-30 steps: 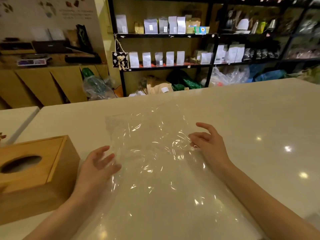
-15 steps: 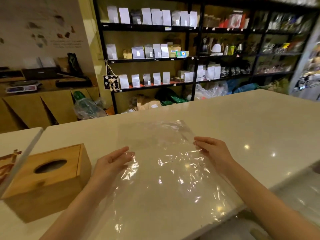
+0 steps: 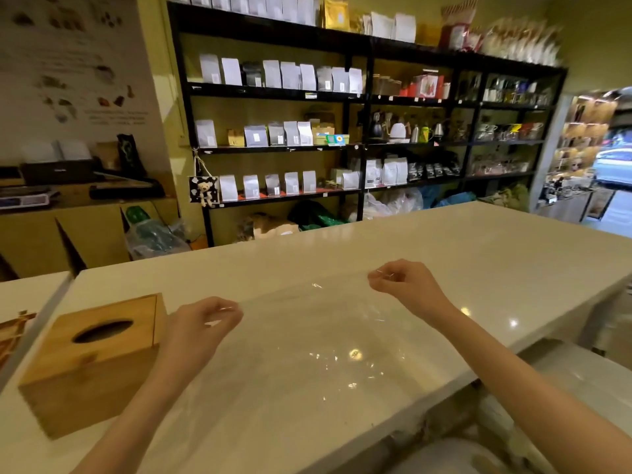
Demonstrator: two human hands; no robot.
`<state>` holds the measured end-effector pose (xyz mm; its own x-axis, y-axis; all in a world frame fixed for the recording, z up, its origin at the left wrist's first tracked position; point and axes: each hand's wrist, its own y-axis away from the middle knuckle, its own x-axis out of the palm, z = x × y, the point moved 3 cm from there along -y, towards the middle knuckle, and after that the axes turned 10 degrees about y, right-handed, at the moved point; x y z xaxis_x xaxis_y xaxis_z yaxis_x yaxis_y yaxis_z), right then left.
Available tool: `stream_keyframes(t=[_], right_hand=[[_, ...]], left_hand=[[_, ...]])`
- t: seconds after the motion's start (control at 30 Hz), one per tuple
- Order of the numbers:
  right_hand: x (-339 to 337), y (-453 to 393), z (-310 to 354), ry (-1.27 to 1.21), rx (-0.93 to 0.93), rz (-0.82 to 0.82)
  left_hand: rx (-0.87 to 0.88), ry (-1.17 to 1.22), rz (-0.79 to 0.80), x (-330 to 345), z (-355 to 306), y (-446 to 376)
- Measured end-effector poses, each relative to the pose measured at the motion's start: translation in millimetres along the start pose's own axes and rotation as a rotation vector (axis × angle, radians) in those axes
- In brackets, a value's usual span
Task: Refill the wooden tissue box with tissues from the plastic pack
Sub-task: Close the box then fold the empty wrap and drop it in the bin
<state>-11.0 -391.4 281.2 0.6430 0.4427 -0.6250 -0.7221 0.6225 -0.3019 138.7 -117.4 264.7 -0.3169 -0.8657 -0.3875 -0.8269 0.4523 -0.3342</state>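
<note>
A clear plastic pack (image 3: 328,340), flat and with no tissues visible in it, is held up over the white counter (image 3: 478,254). My left hand (image 3: 201,323) pinches its upper left corner and my right hand (image 3: 400,283) pinches its upper right corner, so the sheet is stretched between them and slopes down toward me. The wooden tissue box (image 3: 92,360) stands on the counter just left of my left hand, its oval slot facing up and dark inside.
The counter's near right edge (image 3: 496,367) drops off beside my right forearm. A second white surface (image 3: 30,295) adjoins at the left. Black shelves with bags and jars (image 3: 307,131) stand behind the counter.
Both hands went from lying flat on the plastic pack to pinching its far corners and lifting it off the counter. The view has tilted up and back.
</note>
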Motion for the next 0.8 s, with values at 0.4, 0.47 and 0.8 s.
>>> stream_keyframes(t=[0.4,0.47,0.8], right_hand=[[18.4,10.7,88.0,0.542,-0.496,0.204],[6.9,7.7,96.1,0.405,-0.459,0.202],[-13.6,-4.4,83.5,-0.44,-0.143,0.365]], left_hand=[[0.378,-0.242,-0.11,-20.3,-71.8,-2.3],[0.341,-0.183,-0.165,-29.5,-74.7,-5.5],[-0.262,0.915,0.396,0.1,-35.0,-12.3]])
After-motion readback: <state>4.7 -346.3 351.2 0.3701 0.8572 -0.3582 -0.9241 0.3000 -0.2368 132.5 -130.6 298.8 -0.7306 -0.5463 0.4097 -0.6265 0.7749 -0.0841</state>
